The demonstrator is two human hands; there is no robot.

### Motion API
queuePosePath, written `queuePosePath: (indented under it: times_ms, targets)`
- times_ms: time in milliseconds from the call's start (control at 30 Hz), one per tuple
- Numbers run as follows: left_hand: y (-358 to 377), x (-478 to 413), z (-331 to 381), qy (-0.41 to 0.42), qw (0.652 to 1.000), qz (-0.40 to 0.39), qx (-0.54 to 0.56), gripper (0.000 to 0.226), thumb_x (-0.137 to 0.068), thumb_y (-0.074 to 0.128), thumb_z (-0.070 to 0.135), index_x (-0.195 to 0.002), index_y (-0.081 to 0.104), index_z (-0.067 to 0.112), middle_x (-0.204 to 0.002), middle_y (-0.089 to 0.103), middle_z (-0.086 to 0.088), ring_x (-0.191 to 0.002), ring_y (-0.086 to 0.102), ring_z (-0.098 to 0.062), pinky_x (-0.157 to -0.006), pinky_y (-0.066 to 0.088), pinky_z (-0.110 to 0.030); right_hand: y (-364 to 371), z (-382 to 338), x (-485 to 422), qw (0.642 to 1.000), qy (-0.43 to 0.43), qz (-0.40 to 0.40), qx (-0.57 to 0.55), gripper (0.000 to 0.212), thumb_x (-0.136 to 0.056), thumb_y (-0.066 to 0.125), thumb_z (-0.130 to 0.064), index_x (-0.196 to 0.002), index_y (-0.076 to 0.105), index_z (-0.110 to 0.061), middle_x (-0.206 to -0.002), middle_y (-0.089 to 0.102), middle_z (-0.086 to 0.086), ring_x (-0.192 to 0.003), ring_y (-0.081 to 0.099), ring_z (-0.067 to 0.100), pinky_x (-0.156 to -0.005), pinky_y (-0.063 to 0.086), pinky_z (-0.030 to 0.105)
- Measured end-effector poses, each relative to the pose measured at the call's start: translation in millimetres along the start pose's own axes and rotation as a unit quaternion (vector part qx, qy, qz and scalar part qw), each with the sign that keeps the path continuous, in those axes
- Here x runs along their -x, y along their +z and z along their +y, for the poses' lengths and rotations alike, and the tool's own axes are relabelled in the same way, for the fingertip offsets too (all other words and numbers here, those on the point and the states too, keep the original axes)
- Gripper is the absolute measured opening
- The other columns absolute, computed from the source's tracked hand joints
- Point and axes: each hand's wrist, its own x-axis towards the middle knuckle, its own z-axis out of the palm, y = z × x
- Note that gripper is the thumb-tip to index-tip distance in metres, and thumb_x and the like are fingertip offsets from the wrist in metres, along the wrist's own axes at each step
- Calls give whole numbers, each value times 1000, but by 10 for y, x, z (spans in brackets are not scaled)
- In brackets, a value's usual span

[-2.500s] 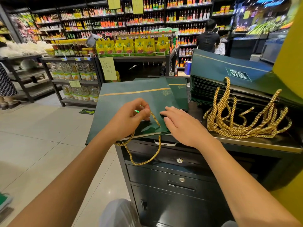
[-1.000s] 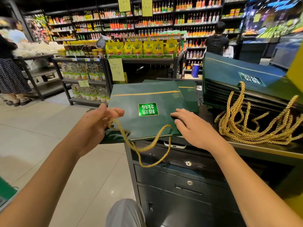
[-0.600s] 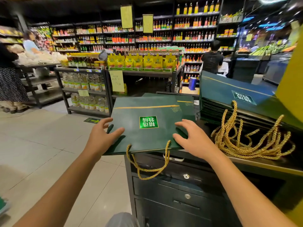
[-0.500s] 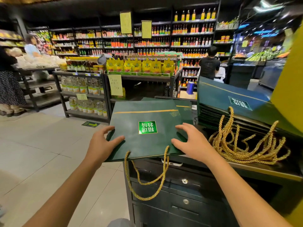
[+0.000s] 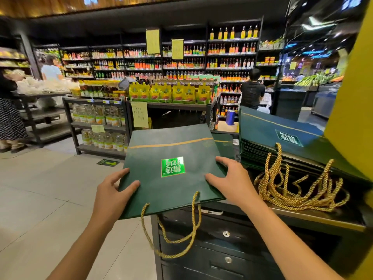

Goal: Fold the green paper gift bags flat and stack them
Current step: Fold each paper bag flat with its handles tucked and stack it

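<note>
A flat dark green gift bag (image 5: pixel 161 150) with a shiny green label and a gold line is lifted over the near left corner of the black counter (image 5: pixel 302 216). My left hand (image 5: pixel 113 190) grips its left edge, thumb on top. My right hand (image 5: pixel 232 180) grips its right edge the same way. Its gold rope handles (image 5: pixel 173 237) hang down in front of the drawers. To the right lies a tilted stack of folded green bags (image 5: pixel 268 134), their gold handles (image 5: pixel 298 188) heaped on the counter. Another green bag (image 5: pixel 224 140) lies flat under the held one.
Black drawers (image 5: pixel 226 247) sit below the counter. A yellow pillar (image 5: pixel 351 102) stands at the right. Display racks (image 5: pixel 101 118) of bottles and yellow pouches stand ahead across a tiled aisle. Shoppers stand at the far left (image 5: pixel 8 110) and one person at the back (image 5: pixel 252 91).
My left hand let go of the rope handle and took the bag's left edge. Both hands then raised the bag a little, and its handles swung down in front.
</note>
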Motion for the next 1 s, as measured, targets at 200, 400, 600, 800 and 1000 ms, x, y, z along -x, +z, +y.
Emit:
queuePosePath:
  times_ms: [200, 400, 600, 800, 1000]
  targets:
    - [-384, -155, 466, -27, 999, -16, -27, 50, -86, 81, 26, -133, 65, 29, -86, 72, -8, -72, 70, -20, -58, 51, -27, -119, -401, -40, 999, -19, -18, -39, 40, -89, 73, -21, -128, 65, -20, -85, 49, -36, -78, 57, -8, -77, 48, 18]
    - [-645, -410, 940, 8, 999, -30, -45, 44, -85, 81, 27, -127, 70, 28, -121, 67, -8, -91, 65, -15, -72, 52, -29, -365, -779, -123, 998, -34, -2, -51, 33, -93, 68, -19, -126, 66, -11, -89, 57, -20, -95, 57, 14, -83, 43, 24]
    - [-623, -596, 1382, 33, 997, -54, -53, 35, -83, 82, 30, -116, 72, 35, -122, 69, -6, -112, 66, -29, -99, 55, -49, -756, -956, -266, 999, -22, 15, -38, 41, -94, 67, -24, -129, 61, -4, -119, 67, 1, -117, 61, 24, -102, 47, 43]
    - [-123, -696, 1817, 94, 991, -91, -42, 36, -88, 78, 26, -124, 71, 26, -133, 58, -3, -116, 61, -25, -96, 52, -39, -1285, -776, -333, 998, -7, 62, -2, 46, -93, 68, -22, -126, 58, 8, -133, 60, 24, -123, 55, 40, -109, 42, 56]
    - [732, -678, 2240, 138, 978, -158, -14, 35, -93, 72, 19, -128, 68, 17, -122, 63, -3, -82, 62, -7, -62, 47, -16, -1909, -305, -317, 992, 45, 111, 50, 56, -91, 72, -36, -140, 59, -13, -143, 58, 2, -130, 54, 20, -105, 41, 33]
